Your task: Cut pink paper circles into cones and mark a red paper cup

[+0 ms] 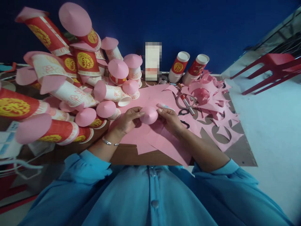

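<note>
Two hands meet over the middle of the table [131, 155], and much around them is hard to read. A pixelated block [153, 61] at the far edge hides whatever stands there. Cups at the left edge are cut off by the frame, and the near edge of the table disappears under the person's blue shirt [150, 194]. Pink paper sheets [162, 138] cover most of the tabletop, so little bare wood shows. The handles of the scissors [184, 116] are partly under the right hand.

The left hand [128, 121] has its fingers curled, thumb and fingertips pinching the left edge of a pink paper cone [148, 115]. The right hand [170, 119] pinches the cone's right edge with thumb and forefinger; a small whitish tube [165, 106] lies along its fingers, but what it is cannot be told. The cone sits between both hands, just above the paper sheets near the table's centre.

A heap of paper cups topped with pink cones [82, 88] fills the left half of the table. Two plain cups [188, 67] lie at the far edge, beside pink offcuts [211, 103] along the right edge. A pen [187, 104] lies beside the scissors.
</note>
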Motion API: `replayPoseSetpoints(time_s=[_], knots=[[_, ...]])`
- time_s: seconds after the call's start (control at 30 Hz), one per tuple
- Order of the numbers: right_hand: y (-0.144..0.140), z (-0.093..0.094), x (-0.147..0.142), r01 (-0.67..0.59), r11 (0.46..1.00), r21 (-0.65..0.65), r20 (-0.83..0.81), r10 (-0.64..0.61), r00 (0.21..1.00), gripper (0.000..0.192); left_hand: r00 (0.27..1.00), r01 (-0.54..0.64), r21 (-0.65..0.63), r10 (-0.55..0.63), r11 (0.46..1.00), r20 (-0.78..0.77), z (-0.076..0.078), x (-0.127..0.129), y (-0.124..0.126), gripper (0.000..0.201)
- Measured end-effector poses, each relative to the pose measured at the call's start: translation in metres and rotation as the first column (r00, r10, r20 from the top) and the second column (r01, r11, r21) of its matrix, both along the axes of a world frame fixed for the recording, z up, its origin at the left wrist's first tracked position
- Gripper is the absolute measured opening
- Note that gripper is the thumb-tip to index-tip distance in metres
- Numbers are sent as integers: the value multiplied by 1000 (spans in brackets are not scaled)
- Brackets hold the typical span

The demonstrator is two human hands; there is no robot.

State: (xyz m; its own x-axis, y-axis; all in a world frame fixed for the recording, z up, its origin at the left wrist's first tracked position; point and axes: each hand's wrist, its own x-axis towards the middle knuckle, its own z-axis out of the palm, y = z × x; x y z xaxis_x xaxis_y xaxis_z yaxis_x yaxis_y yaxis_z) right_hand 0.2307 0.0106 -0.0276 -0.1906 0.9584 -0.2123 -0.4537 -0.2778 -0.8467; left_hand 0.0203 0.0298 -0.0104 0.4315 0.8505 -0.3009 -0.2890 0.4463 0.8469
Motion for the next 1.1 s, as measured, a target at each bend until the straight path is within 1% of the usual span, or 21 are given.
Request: replayPoseSetpoints(time_s=[0.1,0.17,0.27,0.33,0.47,0.53,0.7,0.8,0.97,1.1], knots=[[0,0,-1,2,999,-44,-31,-3,1000,48,1000,-23,-2,23,1000,7,-2,-1,1,38],[1,0,-1,-6,999,-51,-40,4,999,52,1000,-30,-6,30,1000,6,-2,-1,1,39],[-1,2,-1,-17,999,-33,-37,16,999,49,1000,-19,-1,19,1000,-13,-1,-1,0,41],[-2,6,0,-64,998,-21,-28,64,998,45,999,-18,10,19,1000,-32,1,0,0,42],[-6,14,1,-219,976,-17,-24,218,976,42,999,-22,70,24,997,-32,3,1,-2,42],[-6,15,2,-256,966,-17,-18,256,967,40,999,-19,94,21,995,-24,3,2,-2,40],[-6,15,1,-238,970,-51,3,239,971,34,1000,-1,100,4,995,-29,2,3,-2,39],[-6,15,0,-231,971,-61,-4,231,973,36,999,8,101,-5,995,-32,1,2,-3,38],[-6,14,1,-203,975,-91,-23,202,979,38,999,-4,58,7,998,-51,0,1,-3,38],[-6,14,2,-208,976,-69,-9,208,978,39,999,1,95,4,995,-48,1,1,-2,38]])
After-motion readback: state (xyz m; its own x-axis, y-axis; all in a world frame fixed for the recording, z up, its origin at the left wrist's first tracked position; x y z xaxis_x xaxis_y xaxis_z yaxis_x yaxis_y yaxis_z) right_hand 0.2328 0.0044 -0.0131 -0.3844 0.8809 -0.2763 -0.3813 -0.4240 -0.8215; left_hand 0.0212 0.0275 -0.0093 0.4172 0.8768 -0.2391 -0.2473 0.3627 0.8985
